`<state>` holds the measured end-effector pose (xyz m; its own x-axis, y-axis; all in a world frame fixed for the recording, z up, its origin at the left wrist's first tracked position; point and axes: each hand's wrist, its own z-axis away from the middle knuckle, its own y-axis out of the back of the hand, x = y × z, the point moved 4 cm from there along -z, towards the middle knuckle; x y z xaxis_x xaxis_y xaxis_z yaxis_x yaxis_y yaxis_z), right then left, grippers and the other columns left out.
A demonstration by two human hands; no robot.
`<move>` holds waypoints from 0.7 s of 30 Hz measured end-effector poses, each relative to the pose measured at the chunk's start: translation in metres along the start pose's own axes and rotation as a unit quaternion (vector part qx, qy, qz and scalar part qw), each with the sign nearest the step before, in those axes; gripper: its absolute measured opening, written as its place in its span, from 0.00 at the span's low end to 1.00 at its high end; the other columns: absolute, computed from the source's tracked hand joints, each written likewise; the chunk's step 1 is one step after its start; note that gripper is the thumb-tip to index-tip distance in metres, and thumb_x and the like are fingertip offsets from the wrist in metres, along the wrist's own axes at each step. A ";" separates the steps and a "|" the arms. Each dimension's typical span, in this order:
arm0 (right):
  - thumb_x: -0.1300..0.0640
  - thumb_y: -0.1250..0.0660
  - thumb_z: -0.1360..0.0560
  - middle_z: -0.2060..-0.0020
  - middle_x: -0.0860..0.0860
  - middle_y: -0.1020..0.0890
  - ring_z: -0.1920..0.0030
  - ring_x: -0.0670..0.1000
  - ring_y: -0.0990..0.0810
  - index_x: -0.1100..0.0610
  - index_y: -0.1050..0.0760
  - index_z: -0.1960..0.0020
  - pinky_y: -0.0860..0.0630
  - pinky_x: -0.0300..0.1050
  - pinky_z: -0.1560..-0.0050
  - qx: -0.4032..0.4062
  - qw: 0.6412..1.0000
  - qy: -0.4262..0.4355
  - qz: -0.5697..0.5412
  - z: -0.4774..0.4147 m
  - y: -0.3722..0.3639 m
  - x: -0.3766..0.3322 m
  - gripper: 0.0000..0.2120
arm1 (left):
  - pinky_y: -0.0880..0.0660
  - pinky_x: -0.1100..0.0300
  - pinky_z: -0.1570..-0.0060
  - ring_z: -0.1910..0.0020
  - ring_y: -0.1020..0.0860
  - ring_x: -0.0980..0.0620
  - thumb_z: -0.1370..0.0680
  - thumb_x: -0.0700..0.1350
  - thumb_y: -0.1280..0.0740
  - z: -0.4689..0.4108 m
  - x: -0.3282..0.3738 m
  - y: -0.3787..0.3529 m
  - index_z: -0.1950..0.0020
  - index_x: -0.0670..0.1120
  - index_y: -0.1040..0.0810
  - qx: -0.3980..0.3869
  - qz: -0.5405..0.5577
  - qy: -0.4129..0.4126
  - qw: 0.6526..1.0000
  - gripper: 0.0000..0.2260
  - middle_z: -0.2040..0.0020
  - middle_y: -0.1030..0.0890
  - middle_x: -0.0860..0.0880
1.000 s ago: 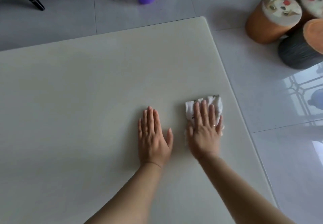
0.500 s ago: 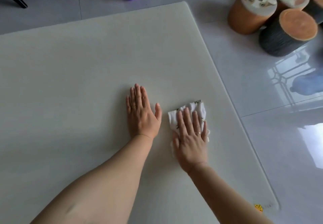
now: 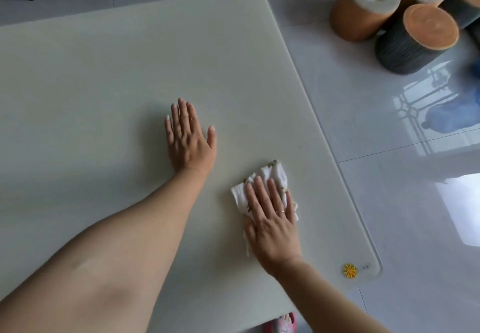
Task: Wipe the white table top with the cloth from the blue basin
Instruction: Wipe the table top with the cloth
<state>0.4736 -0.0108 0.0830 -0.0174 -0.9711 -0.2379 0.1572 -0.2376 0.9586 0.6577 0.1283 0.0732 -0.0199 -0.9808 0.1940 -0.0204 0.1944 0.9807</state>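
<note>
My right hand (image 3: 272,218) lies flat on a white cloth (image 3: 275,175), fingers straight and close together, palm pressing it onto the white worktop (image 3: 104,73). A thin gold ring shows on one finger. The cloth is bunched and folded into a rough oblong. Its long axis runs away from me and leans a little to the right, in line with my fingers. Its far end, edged with a small greenish print, sticks out beyond my fingertips and points toward the worktop's right edge. A narrow strip of cloth shows beside my thumb on the left. The cloth sits in the near right part of the worktop, close to the right edge but not over it.

My left hand (image 3: 188,138) rests flat on the bare worktop, farther from me and to the left of the cloth, apart from it. Its fingers are straight and together, thumb spread out to the right; it holds nothing.

A small yellow sticker (image 3: 350,271) sits by the worktop's near right corner. On the glossy tiled floor (image 3: 389,203) to the far right stand round stools, among them an orange stool (image 3: 363,10) and a dark stool (image 3: 413,44).
</note>
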 end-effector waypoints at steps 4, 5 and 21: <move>0.47 0.47 0.24 0.24 0.48 0.46 0.23 0.52 0.51 0.49 0.49 0.23 0.51 0.56 0.26 -0.004 0.996 0.081 0.047 0.011 0.009 0.046 0.30 | 0.55 0.49 0.26 0.23 0.49 0.44 0.21 0.55 0.47 0.039 0.011 0.009 0.24 0.39 0.48 0.012 0.033 0.019 0.999 0.31 0.22 0.47 0.41; 0.48 0.47 0.24 0.24 0.48 0.46 0.23 0.51 0.51 0.49 0.48 0.23 0.52 0.55 0.26 0.002 0.998 0.049 0.039 0.010 0.013 0.055 0.30 | 0.55 0.49 0.26 0.23 0.49 0.44 0.21 0.55 0.48 0.058 0.018 0.009 0.24 0.39 0.47 0.006 0.040 0.002 0.999 0.31 0.23 0.47 0.41; 0.50 0.48 0.27 0.24 0.49 0.44 0.24 0.50 0.51 0.52 0.45 0.24 0.55 0.54 0.25 0.024 0.997 -0.072 -0.013 0.079 0.016 0.076 0.31 | 0.51 0.48 0.26 0.24 0.46 0.43 0.22 0.56 0.50 0.137 0.041 -0.007 0.24 0.39 0.45 -0.046 0.007 -0.031 0.998 0.31 0.23 0.44 0.41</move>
<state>0.3971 -0.0900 0.0931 -0.1623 -0.9570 -0.2405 0.1069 -0.2593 0.9599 0.5199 0.0892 0.0706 -0.0824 -0.9744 0.2090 0.0718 0.2034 0.9765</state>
